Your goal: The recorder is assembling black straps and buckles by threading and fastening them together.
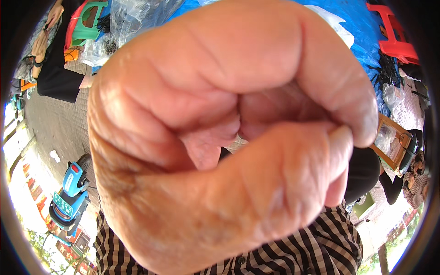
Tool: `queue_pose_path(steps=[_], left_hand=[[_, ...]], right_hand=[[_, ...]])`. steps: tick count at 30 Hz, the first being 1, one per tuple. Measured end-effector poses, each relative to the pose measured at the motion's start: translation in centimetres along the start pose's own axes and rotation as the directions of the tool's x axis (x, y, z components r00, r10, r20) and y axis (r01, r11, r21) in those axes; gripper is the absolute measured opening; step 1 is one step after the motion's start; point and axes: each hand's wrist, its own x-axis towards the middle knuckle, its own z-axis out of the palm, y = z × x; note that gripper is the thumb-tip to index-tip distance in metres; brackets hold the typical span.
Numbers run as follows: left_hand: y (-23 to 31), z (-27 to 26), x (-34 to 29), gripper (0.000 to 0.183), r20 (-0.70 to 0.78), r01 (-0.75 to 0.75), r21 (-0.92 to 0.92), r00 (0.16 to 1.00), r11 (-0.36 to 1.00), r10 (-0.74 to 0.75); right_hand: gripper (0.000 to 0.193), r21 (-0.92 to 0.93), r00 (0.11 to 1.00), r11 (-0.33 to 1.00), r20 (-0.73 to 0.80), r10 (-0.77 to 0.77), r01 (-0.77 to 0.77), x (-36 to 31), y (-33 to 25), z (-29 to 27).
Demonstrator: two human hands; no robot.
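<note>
Left hand (208, 117) foremost, curled, thumb and fingertip together, nothing seen gripped; clear plastic (137, 20) beyond, near left edge of blue sheet (366, 27); work done or remaining: cannot judge

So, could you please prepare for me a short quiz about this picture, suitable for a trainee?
1. True or false: the fingers of the left hand curl round toward its thumb.
2. What is the main colour of the scooter at the left side: (a) yellow, (b) blue or (c) white?
3. Which garment shows along the lower edge, below the hand?

Key:
1. True.
2. b.
3. A dark-and-light patterned shirt.
</note>
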Motion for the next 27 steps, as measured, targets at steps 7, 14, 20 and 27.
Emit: queue_pose_path(steps=[7,14,20,27], left_hand=[[-3.0,5.4,6.4,0.023,0.001,0.020,-0.004,1.000,1.000,-0.020],[0.3,-0.9,-0.7,0.022,-0.003,0.018,0.006,1.000,1.000,-0.018],[0.6,-0.6,-2.6,0.022,-0.009,-0.004,0.016,1.000,1.000,0.004],[1.4,-2.6,-6.0,0.022,0.033,-0.046,0.002,0.998,0.999,0.046]], right_hand=[[0.044,0.022,0.999,1.000,0.033,-0.009,0.008,0.7,-1.5,3.0],[0.016,0.067,0.997,0.996,0.051,0.057,-0.060,1.1,-1.4,6.0],[0.009,0.242,0.998,0.970,-0.065,0.009,0.007,0.3,-0.5,2.5],[0.010,0.313,0.978,0.931,-0.026,0.209,-0.191,-3.5,0.8,-0.1]])
